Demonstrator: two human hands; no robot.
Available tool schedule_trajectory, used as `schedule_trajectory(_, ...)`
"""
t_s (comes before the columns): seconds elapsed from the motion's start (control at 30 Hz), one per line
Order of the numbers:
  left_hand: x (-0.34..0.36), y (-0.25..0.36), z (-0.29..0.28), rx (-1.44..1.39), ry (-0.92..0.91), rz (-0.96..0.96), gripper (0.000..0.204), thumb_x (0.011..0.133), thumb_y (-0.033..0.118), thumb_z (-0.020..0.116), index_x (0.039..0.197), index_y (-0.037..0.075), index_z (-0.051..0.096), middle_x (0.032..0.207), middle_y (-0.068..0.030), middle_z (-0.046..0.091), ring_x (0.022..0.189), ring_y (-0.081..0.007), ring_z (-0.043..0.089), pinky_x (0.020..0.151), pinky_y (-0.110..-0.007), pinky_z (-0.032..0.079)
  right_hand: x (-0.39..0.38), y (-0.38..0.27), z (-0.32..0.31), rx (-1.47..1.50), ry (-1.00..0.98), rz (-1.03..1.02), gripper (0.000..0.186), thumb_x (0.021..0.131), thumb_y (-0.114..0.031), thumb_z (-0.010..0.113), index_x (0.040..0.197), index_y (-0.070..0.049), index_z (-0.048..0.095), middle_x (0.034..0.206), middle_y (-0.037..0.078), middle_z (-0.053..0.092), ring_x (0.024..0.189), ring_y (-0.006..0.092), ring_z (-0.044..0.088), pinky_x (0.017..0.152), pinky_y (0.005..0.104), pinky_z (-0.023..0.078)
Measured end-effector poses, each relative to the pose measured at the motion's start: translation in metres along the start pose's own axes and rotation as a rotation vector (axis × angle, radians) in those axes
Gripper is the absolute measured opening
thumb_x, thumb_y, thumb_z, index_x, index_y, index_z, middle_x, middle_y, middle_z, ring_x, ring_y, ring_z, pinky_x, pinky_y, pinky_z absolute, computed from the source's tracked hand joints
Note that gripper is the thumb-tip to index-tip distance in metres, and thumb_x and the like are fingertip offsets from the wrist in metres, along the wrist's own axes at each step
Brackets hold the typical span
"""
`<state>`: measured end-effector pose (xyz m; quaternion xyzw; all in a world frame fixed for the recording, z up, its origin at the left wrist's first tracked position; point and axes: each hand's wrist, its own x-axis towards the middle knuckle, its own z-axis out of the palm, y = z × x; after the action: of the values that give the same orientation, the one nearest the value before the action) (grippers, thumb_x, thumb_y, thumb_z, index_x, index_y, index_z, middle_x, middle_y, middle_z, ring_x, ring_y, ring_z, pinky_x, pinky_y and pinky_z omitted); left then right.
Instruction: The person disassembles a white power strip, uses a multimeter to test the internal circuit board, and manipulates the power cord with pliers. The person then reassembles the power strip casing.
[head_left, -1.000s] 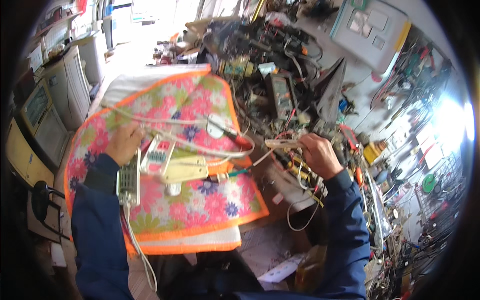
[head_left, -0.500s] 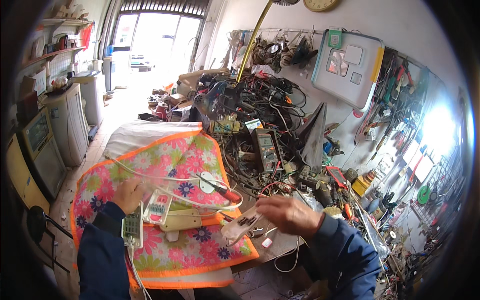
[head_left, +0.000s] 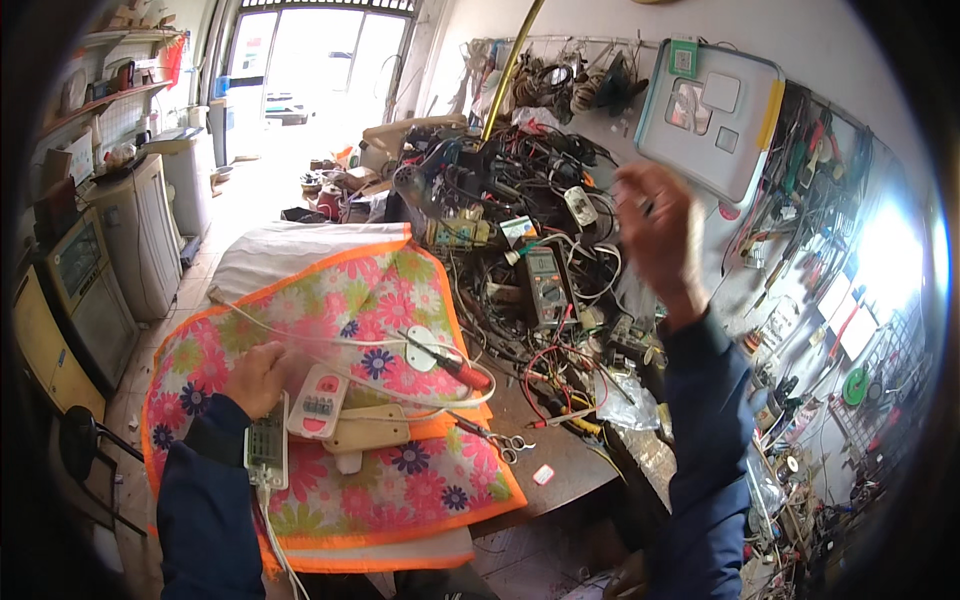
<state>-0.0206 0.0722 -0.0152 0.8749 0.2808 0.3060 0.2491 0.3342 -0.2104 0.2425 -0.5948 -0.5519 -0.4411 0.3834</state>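
My left hand (head_left: 258, 380) is low over the flowered cloth (head_left: 410, 490), its fingers curled and partly smeared. Beside its wrist lies an opened power strip housing (head_left: 267, 450) with a white cord. Just right are a white-and-red socket panel (head_left: 318, 402) and a long beige casing (head_left: 370, 430). A red-handled soldering iron (head_left: 465, 376) lies by a round white plate (head_left: 421, 349). My right hand (head_left: 662, 232) is raised at the right, fingers loosely apart and nothing visible in them. Left of it, a white power strip (head_left: 580, 207) with its cord rests on the cable heap.
A multimeter (head_left: 546, 287) leans on the tangled cables (head_left: 500, 190) behind the cloth. Scissors (head_left: 510, 443) and a small red-and-white piece (head_left: 543, 474) lie near the bench edge. Red and black test leads (head_left: 555, 375) curl at the right, beside a clear plastic bag (head_left: 630, 400).
My right hand has let go of the white power strip, now on the cable heap, and has risen up and right. My left hand stays near the same spot.
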Motion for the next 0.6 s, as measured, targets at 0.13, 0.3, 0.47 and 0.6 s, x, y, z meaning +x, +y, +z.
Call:
schedule_trajectory(0.13, -0.001, 0.005, -0.006, -0.043, -0.040, -0.019, 0.033, 0.097, 0.030, 0.055, 0.084, 0.000, 0.060, 0.079, -0.0235, 0.063, 0.079, -0.0423, 0.064, 0.070, -0.047, 0.048, -0.072, -0.081, 0.043, 0.416, -0.299, -0.091, 0.013, 0.079, -0.001, 0.072, 0.092, -0.004, 0.068, 0.091, 0.013, 0.069, 0.080, 0.0305, 0.068, 0.071, 0.0372, 0.056)
schedule_trajectory(0.3, 0.005, 0.025, -0.005, -0.080, -0.096, 0.044, 0.032, 0.097, 0.030, 0.054, 0.085, 0.002, 0.062, 0.079, -0.0222, 0.063, 0.078, -0.0389, 0.065, 0.071, -0.047, 0.049, -0.139, -0.158, 0.071, 0.632, -0.748, -0.043, 0.014, 0.086, -0.011, 0.072, 0.096, -0.002, 0.068, 0.095, 0.014, 0.067, 0.085, 0.0340, 0.068, 0.074, 0.0398, 0.056)
schedule_trajectory(0.47, 0.000, 0.024, -0.012, -0.025, -0.030, 0.071, 0.031, 0.098, 0.030, 0.053, 0.094, 0.003, 0.067, 0.085, -0.0210, 0.066, 0.084, -0.0388, 0.066, 0.074, -0.047, 0.050, -0.162, -0.159, 0.104, 0.703, -0.852, -0.048, 0.016, 0.083, -0.010, 0.074, 0.097, -0.003, 0.068, 0.091, 0.015, 0.067, 0.082, 0.0321, 0.070, 0.072, 0.0396, 0.057)
schedule_trajectory(0.6, 0.003, 0.009, 0.002, 0.000, -0.028, 0.110, 0.030, 0.099, 0.030, 0.054, 0.104, 0.005, 0.069, 0.089, -0.0233, 0.067, 0.088, -0.0426, 0.065, 0.077, -0.051, 0.050, -0.157, -0.138, 0.123, 0.720, -0.680, 0.273, 0.010, 0.090, -0.005, 0.071, 0.096, 0.004, 0.072, 0.085, 0.011, 0.072, 0.074, 0.0152, 0.069, 0.067, 0.0282, 0.054)
